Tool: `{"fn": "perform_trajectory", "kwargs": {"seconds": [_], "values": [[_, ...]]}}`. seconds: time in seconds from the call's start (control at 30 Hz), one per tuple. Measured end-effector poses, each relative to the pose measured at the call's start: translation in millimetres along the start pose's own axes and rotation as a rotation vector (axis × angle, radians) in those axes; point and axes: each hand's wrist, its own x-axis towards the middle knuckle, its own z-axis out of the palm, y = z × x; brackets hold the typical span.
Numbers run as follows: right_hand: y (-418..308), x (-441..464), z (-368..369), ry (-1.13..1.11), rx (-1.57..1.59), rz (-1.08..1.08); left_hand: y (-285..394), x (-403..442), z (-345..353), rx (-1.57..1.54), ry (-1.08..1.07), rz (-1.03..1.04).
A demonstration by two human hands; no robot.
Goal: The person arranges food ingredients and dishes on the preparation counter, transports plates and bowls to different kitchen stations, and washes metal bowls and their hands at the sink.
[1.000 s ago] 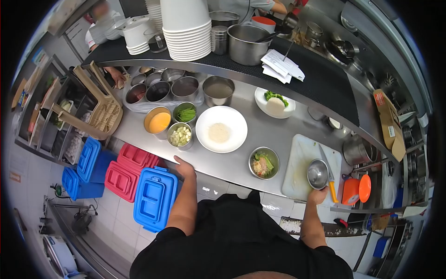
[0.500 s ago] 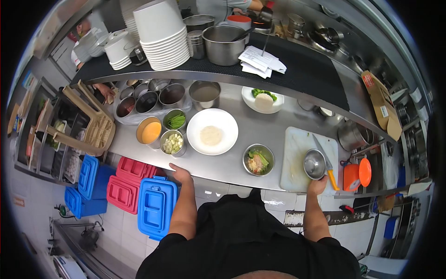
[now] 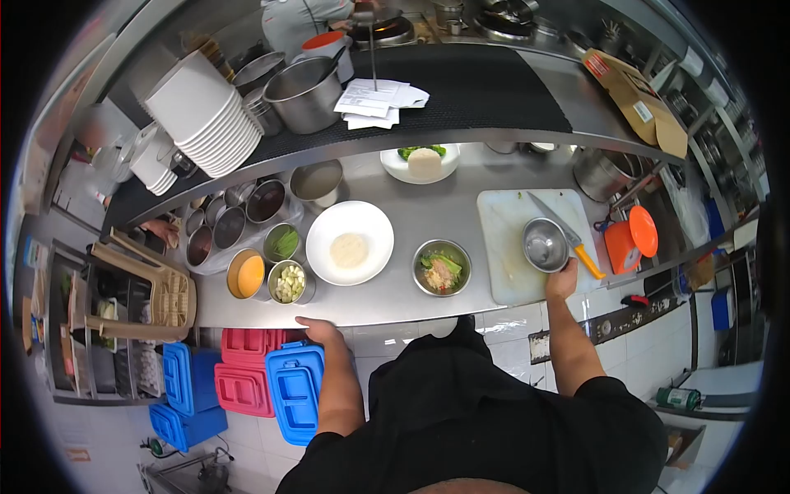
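While the right hand (image 3: 562,281) grips the near rim of a steel bowl (image 3: 546,244) over the cutting board (image 3: 504,239), beside the knife (image 3: 587,259), the left hand (image 3: 319,331) sits at the worktop (image 3: 387,295) front edge, can't tell its finger spread. Mixed-food bowl (image 3: 451,249) stands between board and white plate (image 3: 322,240); pot of pale cubes (image 3: 290,282) is nearest left hand.

Readable text: none | White paper slips (image 3: 380,99) on a thin metal spike (image 3: 372,51), near the front edge of the black-matted steel shelf (image 3: 494,95): printed lines, too small to read | Long brown cardboard carton (image 3: 629,95) at the shelf's right end: red printed patch (image 3: 595,65) and white label (image 3: 642,111), both illegible
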Motion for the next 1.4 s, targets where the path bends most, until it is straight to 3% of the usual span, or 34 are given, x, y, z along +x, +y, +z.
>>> {"fn": "perform_trajectory", "kwargs": {"seconds": [1.4], "values": [[-17,-1,-16,-0.031,-0.017,0.057,-10,12,5,0.018,0.011,-0.083]]}}
